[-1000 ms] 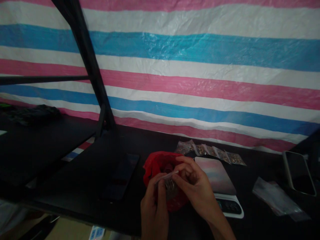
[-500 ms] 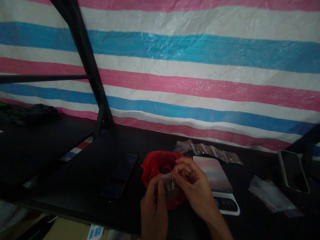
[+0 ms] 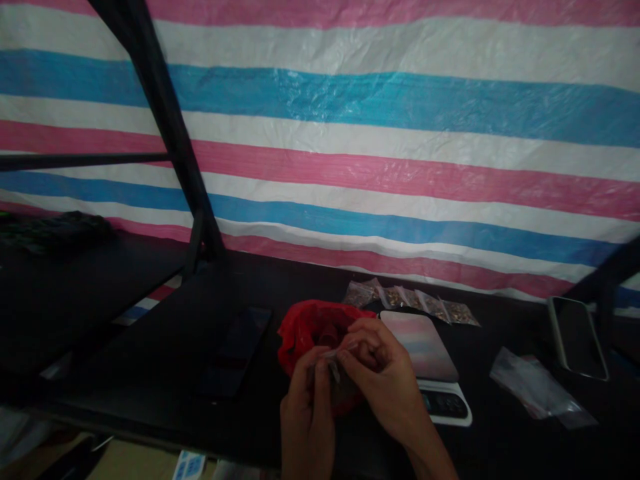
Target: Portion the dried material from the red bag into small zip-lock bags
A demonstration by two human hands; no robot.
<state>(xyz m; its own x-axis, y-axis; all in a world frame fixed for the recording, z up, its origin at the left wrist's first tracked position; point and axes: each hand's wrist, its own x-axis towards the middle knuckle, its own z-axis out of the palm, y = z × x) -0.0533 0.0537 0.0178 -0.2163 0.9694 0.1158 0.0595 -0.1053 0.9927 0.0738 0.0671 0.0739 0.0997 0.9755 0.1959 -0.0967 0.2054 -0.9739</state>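
Both hands pinch the top edge of a small clear zip bag [image 3: 334,363], held over the front of a red plastic bag [image 3: 303,327]. My left hand [image 3: 309,407] grips its left corner between thumb and fingers. On the right side of the same edge, the thumb and fingers of my right hand [image 3: 385,373] are closed. What the zip bag contains is too dim to make out. Inside the open red bag a reddish round object [image 3: 328,333] partly shows. A kitchen scale [image 3: 423,347] with a shiny plate stands just right of my right hand.
Behind the scale lies a row of several filled zip bags [image 3: 410,300]. Flat clear bags [image 3: 537,387] rest at the right, beside a propped phone [image 3: 577,337]. A dark phone-like slab [image 3: 240,350] lies left of the red bag. A black metal post [image 3: 170,127] rises at the left.
My right hand has shifted slightly left along the zip bag's edge, and the bag now looks more folded between the fingers. The whole view has moved a little.
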